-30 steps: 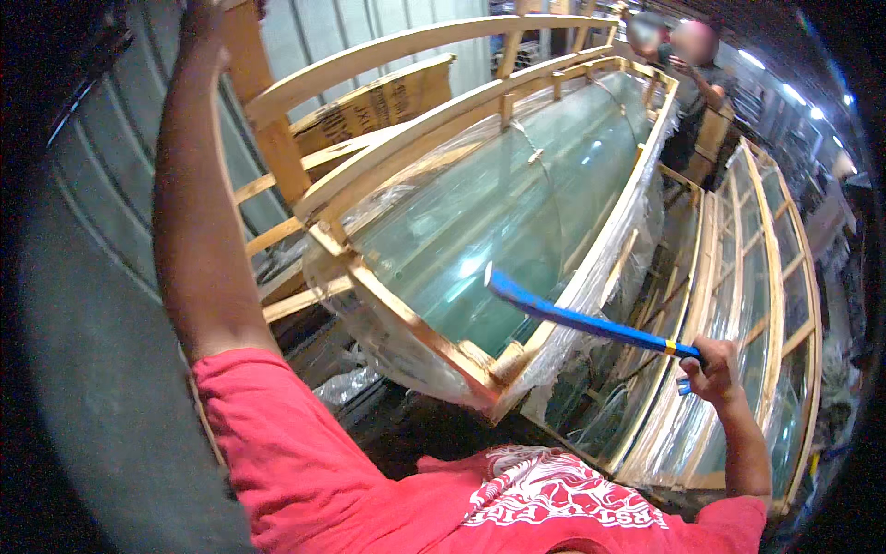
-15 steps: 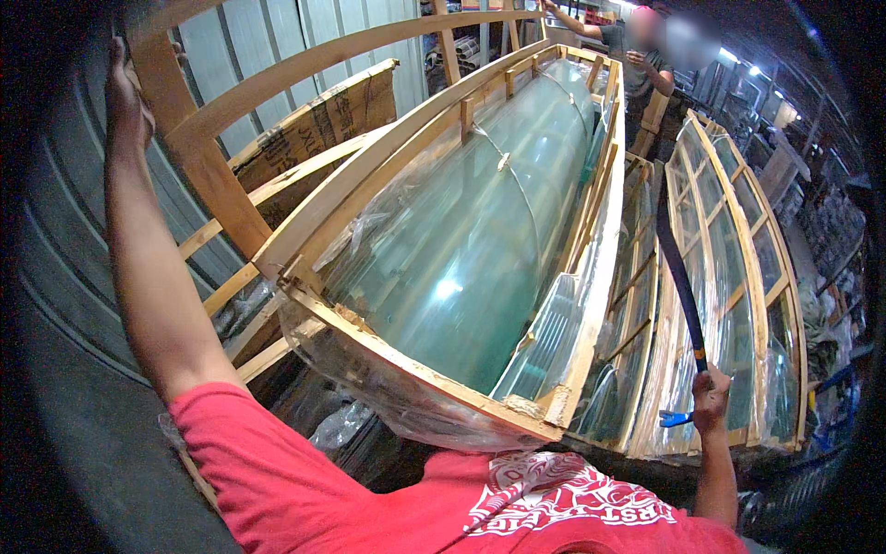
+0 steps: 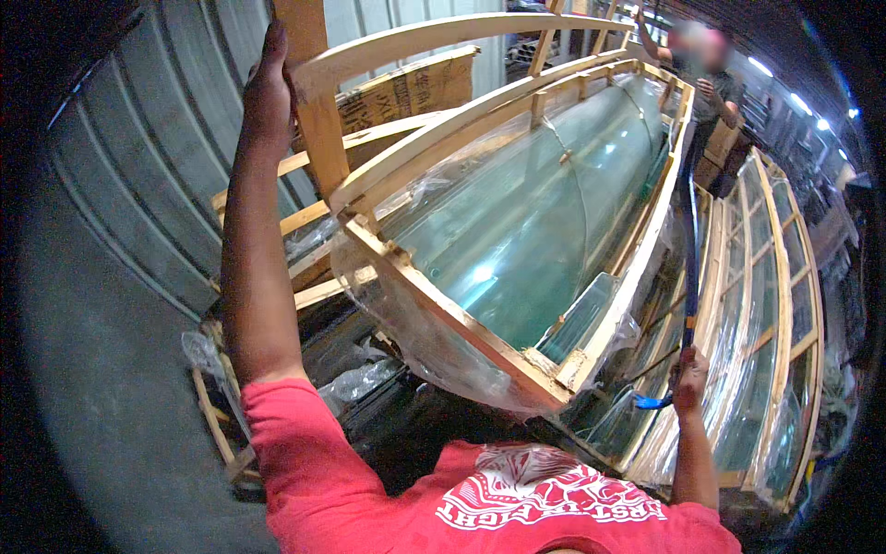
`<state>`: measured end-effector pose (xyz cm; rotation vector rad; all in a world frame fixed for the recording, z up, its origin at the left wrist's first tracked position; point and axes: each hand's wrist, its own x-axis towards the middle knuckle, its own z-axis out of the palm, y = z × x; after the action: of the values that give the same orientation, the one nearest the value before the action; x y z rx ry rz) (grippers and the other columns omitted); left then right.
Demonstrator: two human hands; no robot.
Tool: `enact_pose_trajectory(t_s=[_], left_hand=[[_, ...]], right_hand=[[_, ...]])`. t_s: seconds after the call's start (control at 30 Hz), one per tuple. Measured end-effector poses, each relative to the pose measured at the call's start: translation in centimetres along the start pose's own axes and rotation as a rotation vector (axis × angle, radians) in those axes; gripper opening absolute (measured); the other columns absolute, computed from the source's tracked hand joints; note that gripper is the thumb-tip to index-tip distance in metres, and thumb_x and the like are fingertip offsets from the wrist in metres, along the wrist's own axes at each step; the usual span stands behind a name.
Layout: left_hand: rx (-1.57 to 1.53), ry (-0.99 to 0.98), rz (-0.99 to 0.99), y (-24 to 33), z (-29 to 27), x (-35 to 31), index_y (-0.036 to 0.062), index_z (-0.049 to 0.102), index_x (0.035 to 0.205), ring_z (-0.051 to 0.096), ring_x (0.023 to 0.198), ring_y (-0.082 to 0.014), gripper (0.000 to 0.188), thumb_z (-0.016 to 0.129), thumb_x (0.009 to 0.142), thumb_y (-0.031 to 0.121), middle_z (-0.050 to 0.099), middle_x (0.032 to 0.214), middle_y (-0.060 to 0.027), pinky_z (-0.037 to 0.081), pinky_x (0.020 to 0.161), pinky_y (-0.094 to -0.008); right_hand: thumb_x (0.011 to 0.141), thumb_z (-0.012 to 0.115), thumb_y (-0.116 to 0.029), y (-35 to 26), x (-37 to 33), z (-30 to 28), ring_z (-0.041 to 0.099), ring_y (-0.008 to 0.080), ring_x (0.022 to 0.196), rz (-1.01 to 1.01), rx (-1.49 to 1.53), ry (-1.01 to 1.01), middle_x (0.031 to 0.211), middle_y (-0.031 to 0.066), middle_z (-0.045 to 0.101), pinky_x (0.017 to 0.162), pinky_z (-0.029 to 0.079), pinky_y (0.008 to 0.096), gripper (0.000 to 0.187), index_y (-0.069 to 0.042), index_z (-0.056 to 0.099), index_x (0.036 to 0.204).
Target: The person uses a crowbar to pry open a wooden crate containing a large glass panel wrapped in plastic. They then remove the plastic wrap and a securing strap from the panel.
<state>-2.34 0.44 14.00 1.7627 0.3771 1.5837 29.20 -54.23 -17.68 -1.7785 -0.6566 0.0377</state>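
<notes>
My left hand (image 3: 269,97) is raised and wrapped around an upright board of a wooden slatted frame (image 3: 320,138), which stands along the left side of an open crate. Inside the crate (image 3: 452,300) lie large greenish glass sheets (image 3: 544,203) with a cord across them and clear plastic film around them. On the right, my right hand (image 3: 690,380) grips a crowbar (image 3: 690,268) by its lower part. Its dark shaft points upward, and its blue hooked end (image 3: 652,403) sticks out to the left below my fist.
More wooden crates with glass (image 3: 775,305) lean at the right. At the far end stands another person (image 3: 715,102), one arm raised near the frame. A brown cardboard sheet (image 3: 406,88) and a corrugated metal wall (image 3: 148,166) are at the left. Loose plastic film (image 3: 355,379) hangs below the crate.
My view has swung left, so the crate and frame appear further right. The crowbar now stands more upright in my right hand. My left hand keeps its hold on the frame.
</notes>
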Motion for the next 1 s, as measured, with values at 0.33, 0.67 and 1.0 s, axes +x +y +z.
enact_pose_trajectory(t_s=[0.33,0.67,1.0], left_hand=[[-0.435,0.011,-0.476,-10.5,-7.7,9.0,0.0057,0.055,0.124,0.064,0.095,-0.0354,0.062,0.033,0.1,0.059,0.066,0.111,-0.0157,0.052,0.085,-0.0547],[-0.443,0.376,-0.497,-23.4,-10.0,8.5,0.0103,0.054,0.131,0.064,0.104,-0.035,0.054,0.037,0.1,0.051,0.062,0.119,-0.0144,0.053,0.091,-0.05],[-0.362,0.157,-0.248,-12.7,-6.3,10.4,-0.0022,0.055,0.131,0.058,0.111,-0.0265,0.069,0.039,0.1,0.057,0.06,0.122,-0.0177,0.045,0.097,-0.0388]], right_hand=[[0.09,0.06,-0.062,-5.9,2.3,4.5,0.043,0.006,0.044,-0.136,0.32,0.058,0.057,-0.0049,0.047,0.04,0.031,0.0229,0.053,-0.01,0.056,0.083],[0.09,0.065,-0.058,-11.0,4.9,9.4,0.036,0.0043,0.047,-0.217,0.22,0.142,0.059,-0.0068,0.041,0.042,0.028,0.0223,0.049,-0.01,0.054,0.085],[0.094,0.055,-0.06,-13.5,4.3,8.0,0.033,0.0101,0.053,-0.353,-0.431,0.191,0.06,-0.0026,0.035,0.049,0.024,0.0307,0.057,-0.007,0.047,0.074]])
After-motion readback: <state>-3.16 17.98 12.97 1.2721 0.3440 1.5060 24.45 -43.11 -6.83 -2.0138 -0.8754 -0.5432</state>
